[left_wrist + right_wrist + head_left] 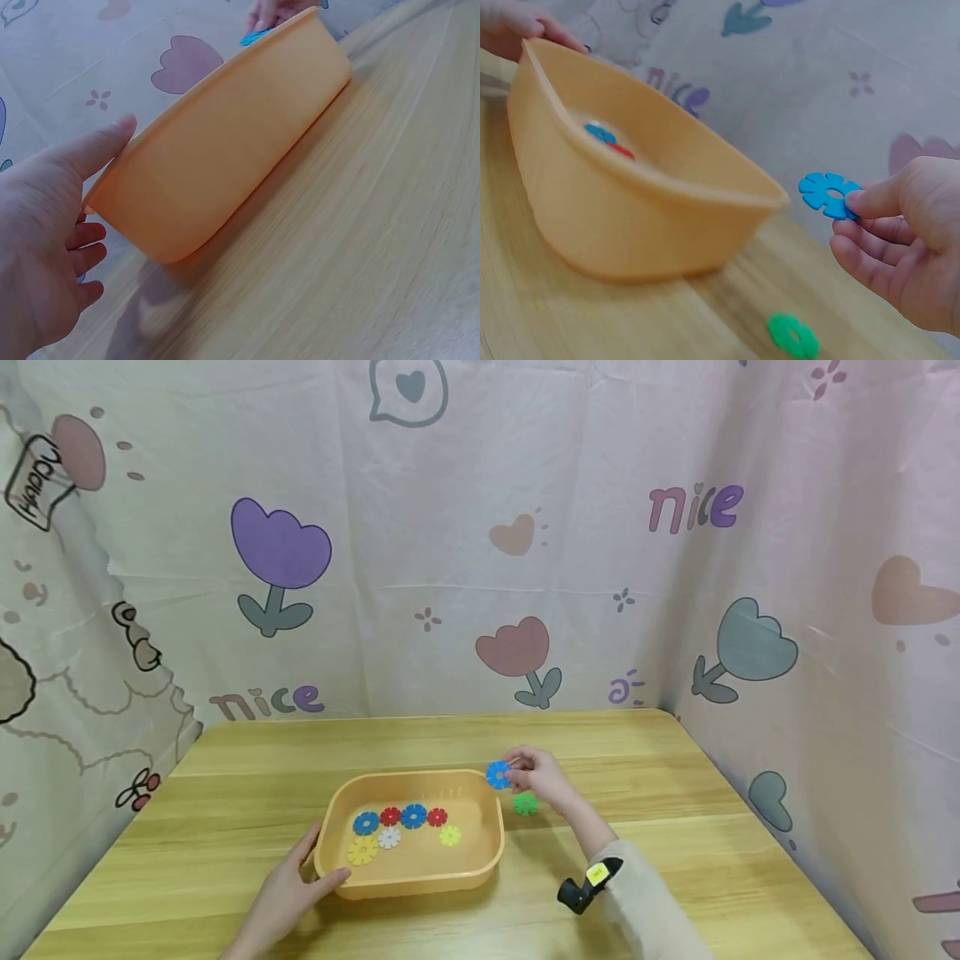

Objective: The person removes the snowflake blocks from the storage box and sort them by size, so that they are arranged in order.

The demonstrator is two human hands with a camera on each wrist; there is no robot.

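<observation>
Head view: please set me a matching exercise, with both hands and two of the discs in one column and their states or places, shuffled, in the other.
Column one
1. Left hand
2. Right hand
3. Green disc
4. White disc

Column two
A. Lies on the table
B. Holds the orange tray by its edge
C. Lies inside the orange tray
D. Pinches a blue disc

Pairs: 1-B, 2-D, 3-A, 4-C

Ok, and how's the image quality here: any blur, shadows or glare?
Head view: evenly bright, with soft shadows on the table; left wrist: pale sheen on the table, darker shadow by the tub near the left hand; right wrist: the tub looks softly blurred, the blue disc in the right hand crisper.
</observation>
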